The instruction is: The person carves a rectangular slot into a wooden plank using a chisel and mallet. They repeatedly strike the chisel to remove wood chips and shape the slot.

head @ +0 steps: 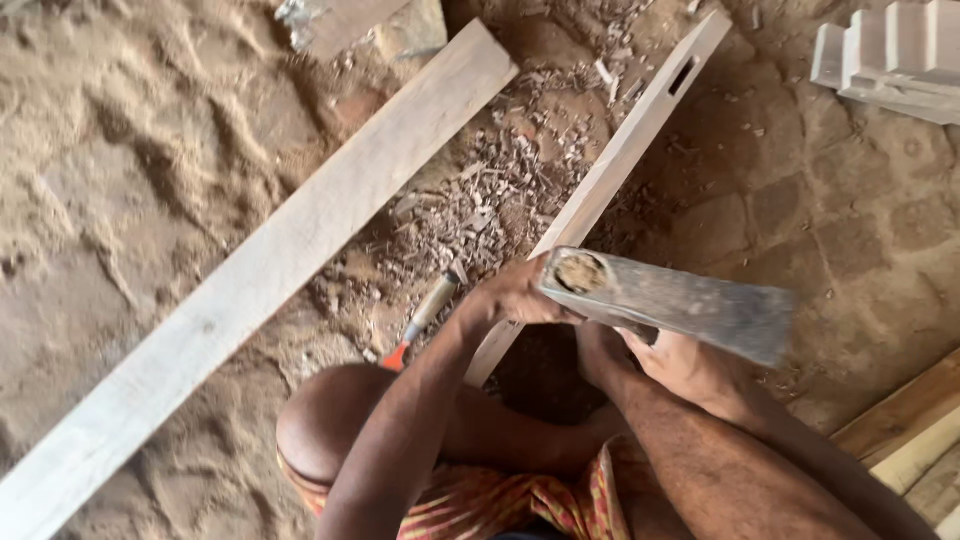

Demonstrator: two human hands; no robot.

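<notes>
2 hands: right hand (pixel 690 365) grip clenched on axe (pixel 670 300); left hand (pixel 515 295) grip unclear; 2 planks (pixel 620 150).

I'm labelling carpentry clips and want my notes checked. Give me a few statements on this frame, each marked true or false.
1. The right hand holds an axe head raised above the beam. True.
2. The chisel has a blue handle. False: its handle end is orange-red.
3. A long plank lies to the left of the beam. True.
4. The beam has a slot cut in it. True.
5. The floor between plank and beam is swept. False: wood chips cover it.
</notes>
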